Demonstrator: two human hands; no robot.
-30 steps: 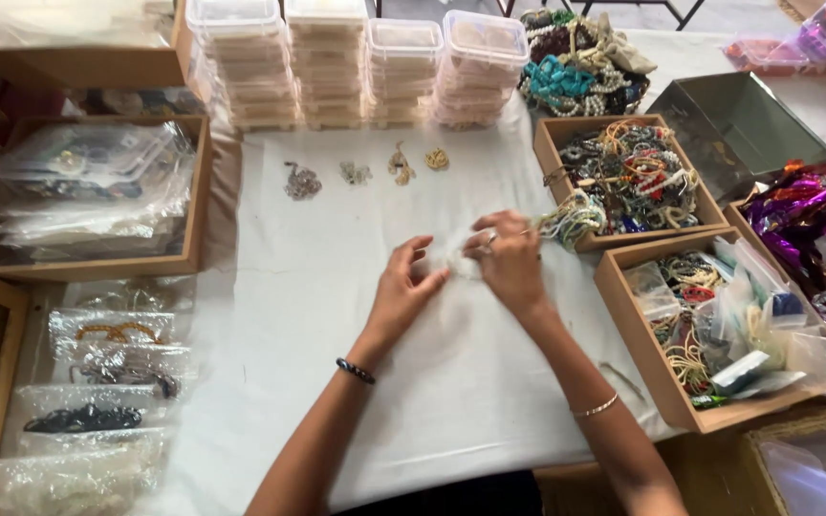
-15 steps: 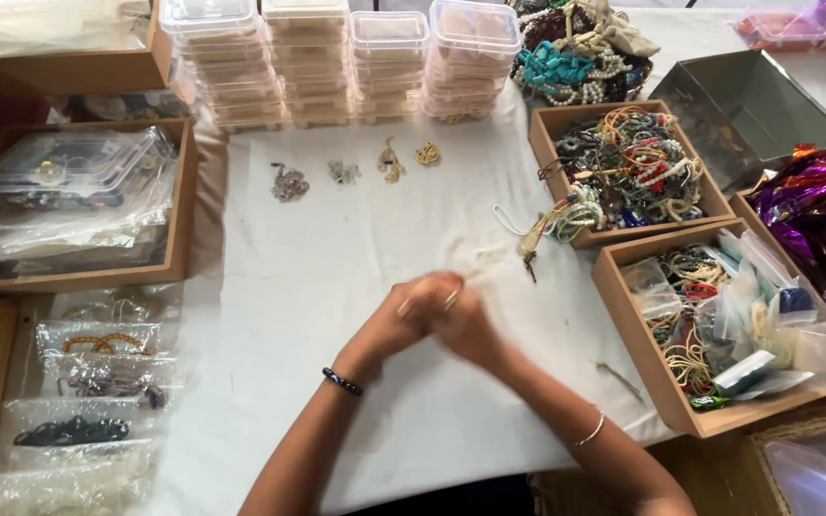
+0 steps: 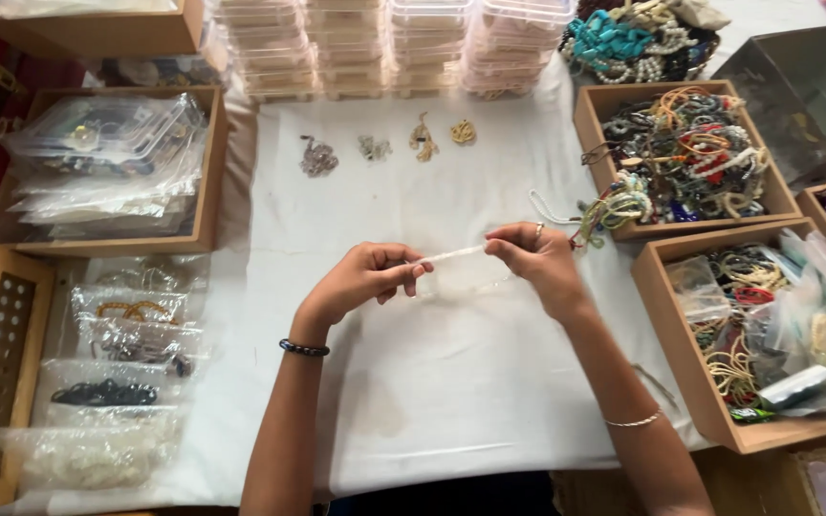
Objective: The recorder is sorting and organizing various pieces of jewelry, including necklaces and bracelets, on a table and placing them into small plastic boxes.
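I hold a small clear plastic bag (image 3: 458, 270) stretched between both hands above the middle of the white cloth (image 3: 432, 382). My left hand (image 3: 360, 282) pinches its left end with fingers closed narrow; my right hand (image 3: 537, 263) pinches the right end the same way. A wooden box of tangled bracelets (image 3: 681, 158) sits just beside my right hand, at the cloth's right edge.

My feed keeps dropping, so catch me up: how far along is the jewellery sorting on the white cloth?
Looks done: four small pieces lie in a row at the top of the white cloth. In hand: the left hand and right hand each pinch an end of a small clear bag, held above the cloth. Left: the wooden tray of tangled bracelets beside the right hand looks full.
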